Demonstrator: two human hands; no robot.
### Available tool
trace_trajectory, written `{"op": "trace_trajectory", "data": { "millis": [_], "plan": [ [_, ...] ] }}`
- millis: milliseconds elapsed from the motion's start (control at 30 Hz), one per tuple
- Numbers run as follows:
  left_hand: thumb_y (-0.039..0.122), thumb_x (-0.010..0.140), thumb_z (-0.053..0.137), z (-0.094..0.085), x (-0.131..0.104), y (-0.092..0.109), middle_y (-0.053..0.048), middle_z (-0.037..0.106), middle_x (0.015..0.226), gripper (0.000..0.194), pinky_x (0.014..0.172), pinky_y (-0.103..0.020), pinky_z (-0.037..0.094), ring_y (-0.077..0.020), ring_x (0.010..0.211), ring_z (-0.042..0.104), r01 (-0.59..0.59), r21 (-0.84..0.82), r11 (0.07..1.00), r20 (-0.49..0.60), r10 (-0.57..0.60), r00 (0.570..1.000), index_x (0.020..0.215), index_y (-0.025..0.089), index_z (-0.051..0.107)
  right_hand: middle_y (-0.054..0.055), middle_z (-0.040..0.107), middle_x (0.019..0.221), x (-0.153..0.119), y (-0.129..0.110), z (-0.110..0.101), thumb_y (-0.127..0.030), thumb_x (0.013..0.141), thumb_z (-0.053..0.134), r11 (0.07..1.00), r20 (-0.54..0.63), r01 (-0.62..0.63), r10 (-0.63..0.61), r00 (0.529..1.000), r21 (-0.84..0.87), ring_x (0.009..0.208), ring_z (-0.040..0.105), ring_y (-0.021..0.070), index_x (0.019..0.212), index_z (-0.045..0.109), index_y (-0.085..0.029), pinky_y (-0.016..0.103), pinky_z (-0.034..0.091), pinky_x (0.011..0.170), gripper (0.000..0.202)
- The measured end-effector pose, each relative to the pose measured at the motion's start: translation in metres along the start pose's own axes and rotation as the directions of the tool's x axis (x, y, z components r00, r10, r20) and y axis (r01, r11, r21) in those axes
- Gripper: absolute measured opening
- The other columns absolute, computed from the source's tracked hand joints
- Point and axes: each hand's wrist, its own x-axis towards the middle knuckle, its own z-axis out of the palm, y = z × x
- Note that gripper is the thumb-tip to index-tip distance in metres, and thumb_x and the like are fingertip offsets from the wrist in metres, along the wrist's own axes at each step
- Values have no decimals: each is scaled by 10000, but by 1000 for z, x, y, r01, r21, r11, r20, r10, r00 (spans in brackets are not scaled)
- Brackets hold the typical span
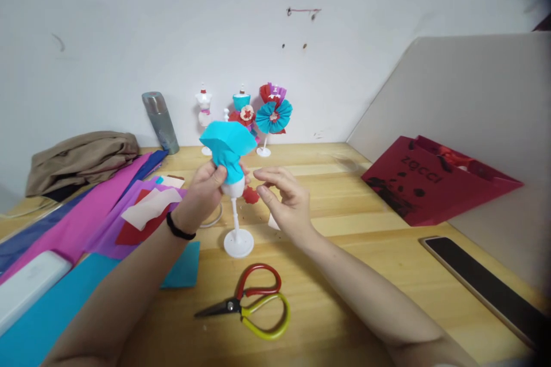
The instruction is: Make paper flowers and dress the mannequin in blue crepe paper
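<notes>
A small white dress form (234, 188) on a round-footed stand is wrapped at the top in turquoise crepe paper (228, 143), which flares out above. My left hand (208, 183) is closed around the wrapped bust, thumb pressing the paper at the waist. Just to the right, my right hand (284, 192) is open, thumb apart from its bent fingers, and I see nothing in it. A scrap of red paper (251, 195) lies behind the stand, between the hands. Scissors (241, 305) with one red and one yellow handle lie in front of the stand.
Decorated dress forms (274, 117) stand against the wall, beside a grey flask (160, 121). Coloured paper sheets (99, 212) and a brown cloth (84, 160) cover the left side. At the right are a red paper bag (430, 183) and a phone (477, 287).
</notes>
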Motion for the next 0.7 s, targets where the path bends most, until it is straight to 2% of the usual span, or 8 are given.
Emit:
{"op": "trace_trajectory", "data": {
  "millis": [100,233,367,533,600,700],
  "plan": [
    [538,816,709,-1,0,14,-86,716,984,392,716,-336,542,-204,841,674,-105,11,994,-61,106,993,993,193,649,64,724,999,1,5,-3,-177,860,646,1000,-21,-21,21,1000,-19,900,667,193,994,760,-269,338,560,734,198],
    [492,843,698,-6,4,19,-64,711,935,306,702,-313,529,-181,809,657,-223,100,970,-125,235,964,920,200,647,60,716,996,2,9,-5,-172,858,646,998,-40,-57,57,998,-5,864,659,179,982,760,-260,335,553,741,189],
    [490,860,670,-5,6,5,-51,704,902,305,694,-287,496,-151,751,624,-184,205,961,-130,213,968,904,190,635,53,726,963,2,7,-3,-175,863,641,998,-12,-58,58,998,-15,851,665,182,958,751,-255,341,548,736,166],
    [506,883,604,4,2,-12,-32,666,800,332,663,-289,462,-151,687,575,-114,365,924,-79,153,985,890,174,619,46,710,910,3,-1,-4,-155,872,649,995,-18,51,-52,998,-86,851,657,194,914,694,-247,355,539,736,110],
    [464,910,558,9,-2,-13,-20,636,767,292,663,-294,445,-154,680,553,-115,503,857,-57,165,985,878,177,602,46,678,897,5,-4,-8,-172,863,677,975,-60,139,-152,987,-176,863,646,208,922,659,-244,382,536,766,96],
    [403,935,501,16,-9,-11,5,568,685,250,632,-300,400,-156,632,510,-149,753,641,-14,242,970,799,197,541,57,642,954,10,-8,-15,-216,834,721,886,-105,305,-361,927,-349,909,637,241,1033,618,-250,430,539,794,226]
  ]
}}
